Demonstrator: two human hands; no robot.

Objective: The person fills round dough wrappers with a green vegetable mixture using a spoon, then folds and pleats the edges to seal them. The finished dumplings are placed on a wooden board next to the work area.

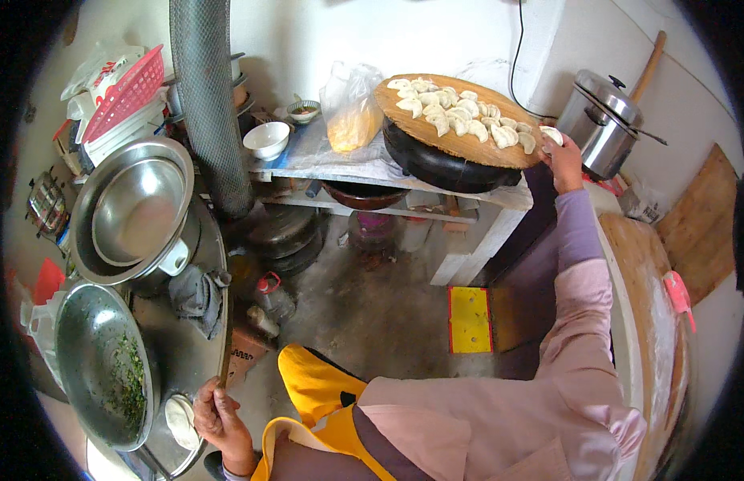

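Note:
A pale folded dumpling (pixel 552 134) is pinched in the fingers of my right hand (pixel 562 159), at the right rim of a round wooden board (pixel 510 120). Rows of similar dumplings (pixel 466 108) cover much of that board, which rests tilted on a black pan (pixel 444 159). My left hand (pixel 218 415), fingers curled, is low at the left by the rim of a metal-topped table (pixel 185 355); whether it grips anything is unclear. Just beside it lies a stack of round dough wrappers (pixel 181 421). Further left, a metal bowl (pixel 89 343) holds chopped green filling (pixel 128 382).
A stovepipe (pixel 203 108) rises between the metal table and the white shelf (pixel 300 153). Nested metal basins (pixel 140 210) and a grey cloth (pixel 197 294) sit on the table. A steel pot (pixel 600 123) stands at right, above a floured wooden board (pixel 636 270). A plastic bottle (pixel 276 297) is on the floor.

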